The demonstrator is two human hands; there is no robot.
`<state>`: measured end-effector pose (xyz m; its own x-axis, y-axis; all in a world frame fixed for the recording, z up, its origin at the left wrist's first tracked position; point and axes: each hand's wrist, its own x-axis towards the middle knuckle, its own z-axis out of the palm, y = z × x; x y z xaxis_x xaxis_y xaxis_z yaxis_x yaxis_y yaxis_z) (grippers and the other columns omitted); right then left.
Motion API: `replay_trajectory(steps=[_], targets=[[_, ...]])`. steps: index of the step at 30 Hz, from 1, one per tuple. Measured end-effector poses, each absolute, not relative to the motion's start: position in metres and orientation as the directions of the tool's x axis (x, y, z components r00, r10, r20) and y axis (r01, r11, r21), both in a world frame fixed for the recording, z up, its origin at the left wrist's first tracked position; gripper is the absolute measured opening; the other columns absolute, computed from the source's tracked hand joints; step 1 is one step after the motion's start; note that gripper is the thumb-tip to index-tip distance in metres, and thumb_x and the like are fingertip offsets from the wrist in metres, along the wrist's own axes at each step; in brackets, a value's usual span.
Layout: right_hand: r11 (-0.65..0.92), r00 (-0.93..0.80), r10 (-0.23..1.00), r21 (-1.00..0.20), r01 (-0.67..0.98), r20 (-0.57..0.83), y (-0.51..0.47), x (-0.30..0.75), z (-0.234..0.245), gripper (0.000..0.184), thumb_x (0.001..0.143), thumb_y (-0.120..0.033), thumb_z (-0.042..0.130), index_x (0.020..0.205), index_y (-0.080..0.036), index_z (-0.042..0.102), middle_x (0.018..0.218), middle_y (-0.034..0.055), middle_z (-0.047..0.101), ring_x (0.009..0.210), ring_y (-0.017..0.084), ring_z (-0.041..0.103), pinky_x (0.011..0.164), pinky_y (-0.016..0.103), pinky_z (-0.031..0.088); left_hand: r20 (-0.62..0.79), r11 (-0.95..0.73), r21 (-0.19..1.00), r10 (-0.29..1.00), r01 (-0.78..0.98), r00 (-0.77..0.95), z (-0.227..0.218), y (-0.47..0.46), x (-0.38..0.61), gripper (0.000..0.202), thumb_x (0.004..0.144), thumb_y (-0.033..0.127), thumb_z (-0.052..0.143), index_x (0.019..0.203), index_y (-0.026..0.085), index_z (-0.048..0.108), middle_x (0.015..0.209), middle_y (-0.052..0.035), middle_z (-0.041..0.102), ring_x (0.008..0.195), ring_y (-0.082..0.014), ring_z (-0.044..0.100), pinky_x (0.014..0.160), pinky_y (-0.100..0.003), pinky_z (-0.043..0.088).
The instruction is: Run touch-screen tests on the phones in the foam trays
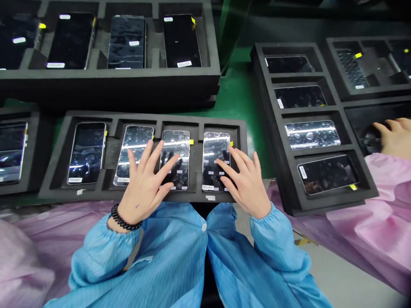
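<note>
In front of me lies a dark foam tray [143,195] with smartphones in its compartments. My left hand [143,182] is spread over the middle of the tray. Its fingers reach across a phone [141,133] with a white label and onto the phone [183,145] to the right of it. My right hand [245,182] has its fingers apart over the rightmost phone [210,147], whose lit screen shows small pale boxes. Neither hand grips anything. At the tray's left end sits another phone [86,149], with a yellow tab on its edge.
A larger stacked foam tray [144,77] of phones stands behind. To the right is another phone tray [285,184], and a co-worker's hand [398,137] in a pink sleeve is beyond it. A further tray [37,162] sits at left. The bench surface [236,102] is green.
</note>
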<state>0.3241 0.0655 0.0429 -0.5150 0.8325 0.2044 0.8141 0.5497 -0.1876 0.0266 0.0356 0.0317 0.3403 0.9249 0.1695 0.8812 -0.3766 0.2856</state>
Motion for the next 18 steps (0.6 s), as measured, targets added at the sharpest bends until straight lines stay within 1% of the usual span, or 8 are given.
replay_trajectory(steps=[2, 5, 7, 10, 12, 13, 16, 18], targets=[[0.519, -0.476, 0.850, -0.202, 0.831, 0.227, 0.063, 0.326, 0.042, 0.039, 0.106, -0.034, 0.044, 0.139, -0.024, 0.062, 0.162, 0.0144, 0.044, 0.145, 0.032, 0.044, 0.123, 0.066, 0.026, 0.182, -0.350, 0.287, 0.934, 0.892, 0.308, 0.034, 0.031, 0.024, 0.059, 0.105, 0.039, 0.036, 0.162, 0.036, 0.025, 0.174, -0.0064, 0.008, 0.162, -0.0372, 0.004, 0.125, -0.074, -0.002], [0.485, -0.417, 0.859, -0.207, 0.850, 0.297, 0.058, 0.333, 0.041, 0.041, 0.105, -0.033, 0.045, 0.143, -0.026, 0.058, 0.163, 0.0123, 0.042, 0.145, 0.032, 0.044, 0.125, 0.063, 0.024, 0.123, -0.298, 0.279, 0.954, 0.913, 0.274, 0.037, 0.025, 0.020, 0.054, 0.104, 0.038, 0.038, 0.158, 0.037, 0.036, 0.173, -0.0054, 0.015, 0.161, -0.0381, 0.006, 0.125, -0.075, -0.005], [0.475, -0.419, 0.867, -0.191, 0.859, 0.270, 0.055, 0.336, 0.041, 0.040, 0.105, -0.034, 0.045, 0.142, -0.026, 0.059, 0.163, 0.0119, 0.042, 0.145, 0.032, 0.044, 0.125, 0.064, 0.024, 0.094, -0.275, 0.295, 0.961, 0.915, 0.258, 0.038, 0.022, 0.020, 0.052, 0.104, 0.038, 0.037, 0.156, 0.035, 0.041, 0.173, -0.0042, 0.015, 0.161, -0.0394, 0.007, 0.125, -0.075, -0.006], [0.454, -0.419, 0.886, -0.180, 0.873, 0.199, 0.054, 0.336, 0.039, 0.038, 0.106, -0.034, 0.044, 0.138, -0.026, 0.061, 0.162, 0.0120, 0.044, 0.145, 0.031, 0.045, 0.124, 0.065, 0.025, 0.116, -0.291, 0.321, 0.957, 0.901, 0.267, 0.040, 0.023, 0.025, 0.055, 0.104, 0.041, 0.034, 0.159, 0.033, 0.036, 0.174, -0.0012, 0.006, 0.160, -0.0419, 0.005, 0.127, -0.071, -0.007], [0.446, -0.409, 0.889, -0.183, 0.876, 0.205, 0.054, 0.334, 0.040, 0.037, 0.106, -0.033, 0.045, 0.138, -0.025, 0.061, 0.162, 0.0119, 0.045, 0.145, 0.030, 0.046, 0.124, 0.064, 0.026, 0.141, -0.322, 0.320, 0.946, 0.891, 0.292, 0.039, 0.027, 0.031, 0.057, 0.105, 0.043, 0.033, 0.161, 0.034, 0.031, 0.175, -0.0021, 0.003, 0.160, -0.0417, 0.004, 0.126, -0.071, -0.007], [0.452, -0.411, 0.884, -0.186, 0.872, 0.223, 0.053, 0.334, 0.040, 0.037, 0.106, -0.033, 0.045, 0.138, -0.025, 0.061, 0.162, 0.0121, 0.045, 0.144, 0.030, 0.046, 0.124, 0.063, 0.026, 0.142, -0.337, 0.313, 0.941, 0.888, 0.307, 0.038, 0.030, 0.034, 0.056, 0.105, 0.043, 0.033, 0.161, 0.034, 0.031, 0.174, -0.0035, 0.005, 0.161, -0.0411, 0.004, 0.125, -0.073, -0.006], [0.519, -0.462, 0.844, -0.198, 0.831, 0.273, 0.049, 0.333, 0.042, 0.035, 0.105, -0.033, 0.047, 0.135, -0.025, 0.064, 0.160, 0.0126, 0.047, 0.143, 0.029, 0.047, 0.124, 0.062, 0.026, 0.087, -0.346, 0.294, 0.938, 0.891, 0.336, 0.032, 0.038, 0.041, 0.053, 0.105, 0.043, 0.035, 0.157, 0.036, 0.039, 0.173, -0.0074, 0.014, 0.161, -0.0399, 0.008, 0.122, -0.077, -0.001], [0.562, -0.502, 0.818, -0.207, 0.800, 0.280, 0.048, 0.333, 0.042, 0.031, 0.105, -0.033, 0.048, 0.127, -0.025, 0.069, 0.158, 0.0117, 0.050, 0.141, 0.028, 0.049, 0.124, 0.061, 0.026, 0.080, -0.338, 0.303, 0.941, 0.891, 0.330, 0.031, 0.038, 0.040, 0.052, 0.105, 0.043, 0.035, 0.156, 0.036, 0.040, 0.173, -0.0079, 0.016, 0.161, -0.0394, 0.009, 0.122, -0.078, 0.001]])
